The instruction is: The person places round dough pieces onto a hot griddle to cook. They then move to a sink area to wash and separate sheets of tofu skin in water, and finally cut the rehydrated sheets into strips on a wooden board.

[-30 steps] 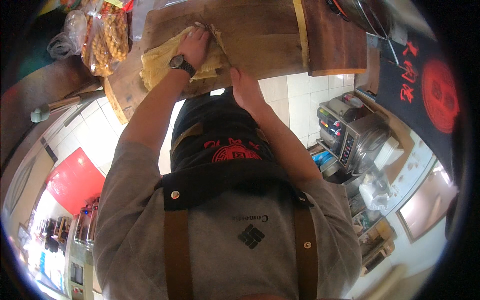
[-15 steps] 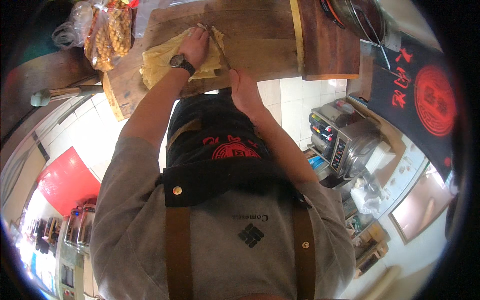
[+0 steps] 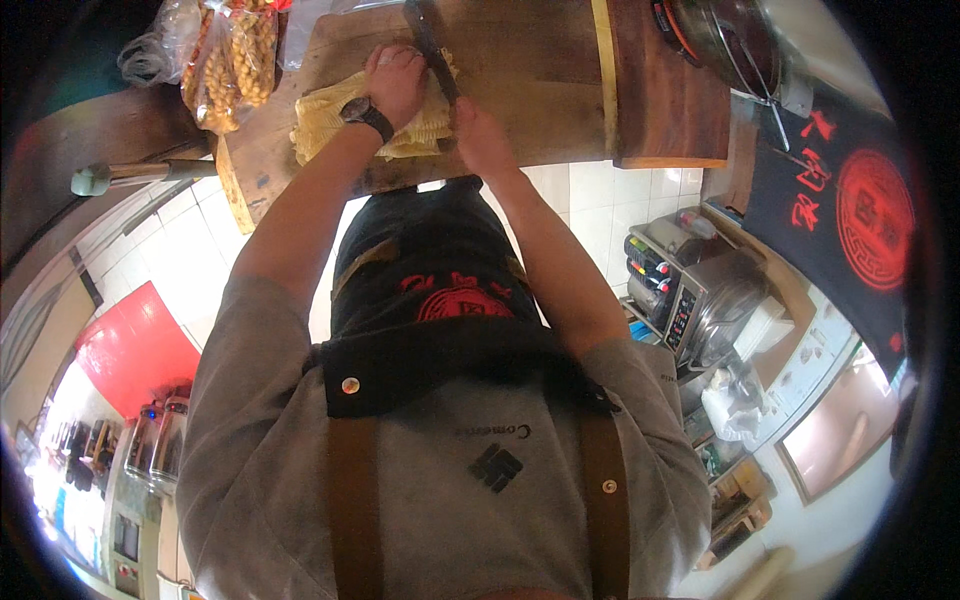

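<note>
A stack of thin, pale yellow sheets (image 3: 330, 112), possibly tofu skin, lies on the wooden cutting board (image 3: 530, 100); its edges are wavy. My left hand (image 3: 398, 85), with a watch at the wrist, presses on the stack with fingers bent and close together. My right hand (image 3: 480, 138) is wrapped round the handle of a knife (image 3: 428, 35). Its dark blade points away from me and stands just right of my left fingers, along the right part of the sheets. Whether the edge touches the sheets I cannot tell.
Clear plastic bags of round yellow-brown pieces (image 3: 235, 70) sit at the board's far left. A handle with a pale end (image 3: 95, 180) juts out on the left. A metal pot (image 3: 735, 45) stands far right, above a dark cloth with a red print (image 3: 870, 215). Lower right is a metal appliance (image 3: 700, 310).
The knife has swung more upright, with its broad blade now showing farther up the board. My right hand has moved a little away from me. My left hand still rests on the sheets.
</note>
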Demonstrator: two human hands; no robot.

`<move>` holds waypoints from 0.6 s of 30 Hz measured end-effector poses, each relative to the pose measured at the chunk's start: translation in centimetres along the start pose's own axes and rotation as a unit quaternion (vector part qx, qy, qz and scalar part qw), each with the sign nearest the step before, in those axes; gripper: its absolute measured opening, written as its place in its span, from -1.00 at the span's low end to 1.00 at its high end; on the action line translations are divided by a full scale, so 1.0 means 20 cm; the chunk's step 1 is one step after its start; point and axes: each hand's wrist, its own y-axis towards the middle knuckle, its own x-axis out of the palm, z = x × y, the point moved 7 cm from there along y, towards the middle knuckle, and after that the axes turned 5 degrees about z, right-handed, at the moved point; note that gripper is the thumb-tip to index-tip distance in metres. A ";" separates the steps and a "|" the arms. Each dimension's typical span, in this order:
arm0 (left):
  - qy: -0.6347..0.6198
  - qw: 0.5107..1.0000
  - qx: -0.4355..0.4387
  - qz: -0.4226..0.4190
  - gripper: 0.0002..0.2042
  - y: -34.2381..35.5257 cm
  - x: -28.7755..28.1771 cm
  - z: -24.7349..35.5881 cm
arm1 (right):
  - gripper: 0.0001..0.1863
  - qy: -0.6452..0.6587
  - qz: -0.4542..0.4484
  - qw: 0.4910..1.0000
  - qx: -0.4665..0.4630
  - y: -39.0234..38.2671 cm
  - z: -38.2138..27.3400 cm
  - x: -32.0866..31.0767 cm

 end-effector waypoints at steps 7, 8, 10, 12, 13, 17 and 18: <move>-0.004 1.000 -0.015 -0.012 -0.73 -0.04 0.02 0.00 | -0.57 -0.020 0.030 0.999 -0.035 -0.30 -0.17 -0.17; -0.008 1.000 -0.013 -0.015 -0.72 -0.04 0.02 0.01 | -0.58 -0.006 0.029 0.998 -0.047 -0.34 -0.21 -0.19; -0.009 0.999 -0.021 -0.025 -0.71 -0.05 0.04 0.01 | -0.59 0.003 0.033 0.998 -0.055 -0.36 -0.21 -0.18; -0.009 0.999 -0.025 -0.024 -0.71 -0.07 0.04 0.00 | -0.60 -0.007 0.041 0.998 -0.045 -0.36 -0.13 -0.13; -0.009 1.000 -0.025 -0.017 -0.70 -0.07 0.03 0.01 | -0.60 -0.017 0.030 0.999 -0.028 -0.35 -0.09 -0.11; -0.015 0.999 -0.034 -0.015 -0.68 -0.09 0.01 0.00 | -0.56 -0.038 0.011 0.999 0.018 -0.28 -0.03 -0.03; -0.013 0.999 -0.040 -0.018 -0.68 -0.10 0.03 -0.01 | -0.54 -0.037 0.012 0.999 0.026 -0.27 -0.02 -0.01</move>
